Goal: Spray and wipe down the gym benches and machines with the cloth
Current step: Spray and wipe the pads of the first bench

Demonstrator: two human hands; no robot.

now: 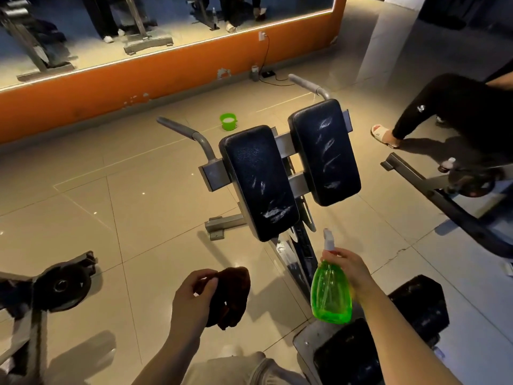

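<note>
Two dark padded cushions, the left pad [258, 179] and the right pad [324, 151], sit side by side on a grey machine frame [213, 173] ahead of me. Both carry white streaks of spray. My right hand [348, 266] grips a green spray bottle [330, 294] by its neck, nozzle aimed toward the pads, just below their near end. My left hand [191, 293] holds a bunched dark brown cloth [230, 297] over the floor, left of the bottle.
A small green bucket [228, 122] stands on the tiled floor beyond the machine. Another person's leg and sandal [384, 136] are at the right by a second machine [444, 195]. A weight plate [62, 286] lies at left. An orange wall [111, 90] with a mirror runs behind.
</note>
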